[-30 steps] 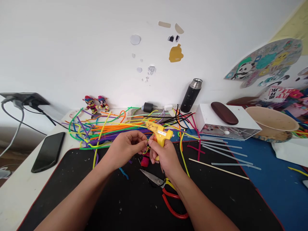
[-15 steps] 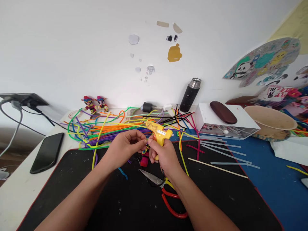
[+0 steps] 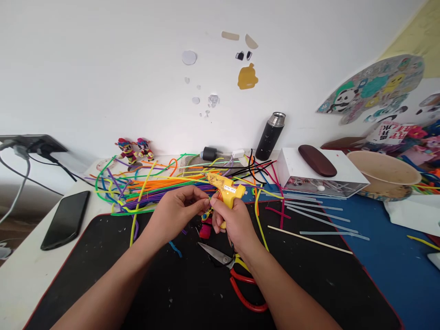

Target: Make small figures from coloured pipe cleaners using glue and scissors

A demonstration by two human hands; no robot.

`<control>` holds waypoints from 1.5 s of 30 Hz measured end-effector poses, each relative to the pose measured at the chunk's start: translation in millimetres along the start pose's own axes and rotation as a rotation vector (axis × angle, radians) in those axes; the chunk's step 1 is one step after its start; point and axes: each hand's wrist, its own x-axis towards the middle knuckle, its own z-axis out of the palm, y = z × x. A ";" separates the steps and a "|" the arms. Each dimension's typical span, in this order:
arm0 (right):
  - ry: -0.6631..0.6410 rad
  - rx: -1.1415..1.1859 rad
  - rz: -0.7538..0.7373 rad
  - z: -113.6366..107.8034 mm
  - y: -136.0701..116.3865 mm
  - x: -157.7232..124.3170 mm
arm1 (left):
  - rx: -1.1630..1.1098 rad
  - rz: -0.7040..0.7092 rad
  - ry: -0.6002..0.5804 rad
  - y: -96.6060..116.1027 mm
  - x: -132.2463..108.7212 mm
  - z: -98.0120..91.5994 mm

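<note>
My right hand [image 3: 233, 220] is closed around a yellow hot glue gun [image 3: 227, 197], whose stained nozzle points up and to the left. Thumb and fingers of my left hand [image 3: 180, 211] are pinched together, their tips meeting my right thumb. Whatever small piece lies between them is too small and hidden to name. Just below the fingertips is a little pipe-cleaner figure [image 3: 205, 230], red with some yellow and blue, partly covered by my hands. Scissors [image 3: 220, 256] with red and yellow handles lie on the black mat [image 3: 192, 293], partly under my right forearm.
Behind my hands spreads a pile of coloured pipe cleaners [image 3: 161, 185]. Glue sticks [image 3: 319, 213] and a thin wooden stick [image 3: 309, 239] lie to the right. A black flask [image 3: 270, 137], white box [image 3: 323, 165] and bowl [image 3: 381, 169] stand behind. A phone [image 3: 65, 220] and two figures [image 3: 127, 151] are left.
The view has shifted slightly, so the surroundings sit a little further left. Both hands keep nearly the same pose, with the glue gun still in the right one.
</note>
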 end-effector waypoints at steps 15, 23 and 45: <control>0.018 0.018 -0.013 0.1 -1.2 -0.9 | -0.131 0.027 0.059 2.5 0.1 5.7; 0.015 0.032 -0.016 0.1 -0.8 -1.3 | -0.132 0.030 0.062 4.7 0.7 7.3; 0.006 0.030 -0.020 -0.6 0.4 -0.8 | -0.081 0.054 0.057 4.9 -0.9 6.7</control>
